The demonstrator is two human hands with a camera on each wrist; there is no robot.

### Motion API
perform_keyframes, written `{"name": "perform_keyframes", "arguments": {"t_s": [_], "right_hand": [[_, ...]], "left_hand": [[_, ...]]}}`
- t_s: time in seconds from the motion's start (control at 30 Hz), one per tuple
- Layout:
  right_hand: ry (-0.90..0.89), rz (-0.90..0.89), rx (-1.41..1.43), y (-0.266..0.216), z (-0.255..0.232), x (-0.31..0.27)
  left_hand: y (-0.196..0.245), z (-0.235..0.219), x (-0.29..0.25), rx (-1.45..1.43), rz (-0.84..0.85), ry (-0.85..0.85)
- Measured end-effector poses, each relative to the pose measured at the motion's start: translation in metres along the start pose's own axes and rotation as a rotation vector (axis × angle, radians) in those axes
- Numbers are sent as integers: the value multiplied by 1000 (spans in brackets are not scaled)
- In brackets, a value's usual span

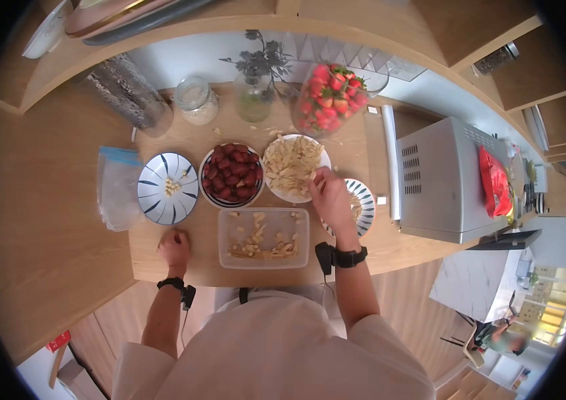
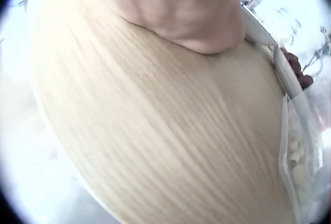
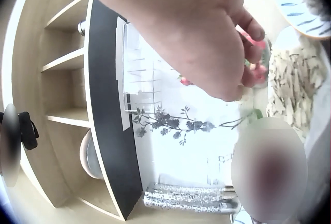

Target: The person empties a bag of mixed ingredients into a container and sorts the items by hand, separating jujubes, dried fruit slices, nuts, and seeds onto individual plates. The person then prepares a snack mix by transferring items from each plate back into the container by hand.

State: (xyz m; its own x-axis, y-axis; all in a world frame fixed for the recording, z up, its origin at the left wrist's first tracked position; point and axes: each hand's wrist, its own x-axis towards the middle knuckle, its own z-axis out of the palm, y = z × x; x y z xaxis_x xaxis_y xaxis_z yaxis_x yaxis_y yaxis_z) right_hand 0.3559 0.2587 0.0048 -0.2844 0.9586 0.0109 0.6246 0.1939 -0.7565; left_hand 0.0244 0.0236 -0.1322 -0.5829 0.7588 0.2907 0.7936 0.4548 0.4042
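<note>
My right hand point(image 1: 332, 199) reaches over the right edge of a white plate point(image 1: 327, 162) heaped with pale dried slices point(image 1: 293, 160). Its thumb and fingertips come together there, with a small pale slice at the tips. In the right wrist view the same hand point(image 3: 207, 38) hangs beside the heap of slices point(image 3: 295, 81), fingers bent. My left hand point(image 1: 175, 249) rests on the tabletop, its fingers loosely curled. The left wrist view shows that hand's lower edge point(image 2: 191, 22) against the wood. A clear plastic box point(image 1: 304, 237) with more pale slices stands between the hands.
A bowl of red dates point(image 1: 233, 175) and a plate point(image 1: 153, 167) with small pale pieces stand to the left. Another striped plate point(image 1: 366, 193) lies partly under my right forearm. Strawberries point(image 1: 330, 100), a vase point(image 1: 252, 100) and a jar point(image 1: 196, 103) line the back; a microwave point(image 1: 430, 180) is at right.
</note>
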Motion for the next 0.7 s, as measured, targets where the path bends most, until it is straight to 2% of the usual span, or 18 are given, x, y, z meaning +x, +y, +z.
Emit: {"name": "perform_keyframes", "arguments": {"t_s": [0.17, 0.27, 0.33, 0.37, 0.4, 0.5, 0.57, 0.6, 0.67, 0.7], "right_hand": [[37, 26, 18, 14, 3, 18], [-8, -7, -29, 21, 6, 9], [19, 24, -28, 8, -1, -6], [-47, 103, -39, -3, -6, -14], [-52, 106, -38, -5, -6, -25], [-91, 61, -85, -7, -4, -58], [-181, -39, -188, -3, 4, -78], [-182, -40, -192, -6, 8, -84], [-343, -26, -311, -16, 20, -93], [-342, -27, -314, -19, 26, -93]], "left_hand": [[-5, 5, -3, 107, -81, -54], [-2, 1, -1, 122, -84, -65], [-1, 3, -2, 116, -83, -63], [-2, 3, -2, 123, -78, -56], [-3, 3, -1, 129, -72, -48], [-3, 3, -1, 163, -82, -47], [-4, 4, -1, 155, -78, -46], [-3, 4, -1, 148, -73, -40], [0, 1, 0, 134, -79, -41], [2, 0, 0, 123, -81, -43]]}}
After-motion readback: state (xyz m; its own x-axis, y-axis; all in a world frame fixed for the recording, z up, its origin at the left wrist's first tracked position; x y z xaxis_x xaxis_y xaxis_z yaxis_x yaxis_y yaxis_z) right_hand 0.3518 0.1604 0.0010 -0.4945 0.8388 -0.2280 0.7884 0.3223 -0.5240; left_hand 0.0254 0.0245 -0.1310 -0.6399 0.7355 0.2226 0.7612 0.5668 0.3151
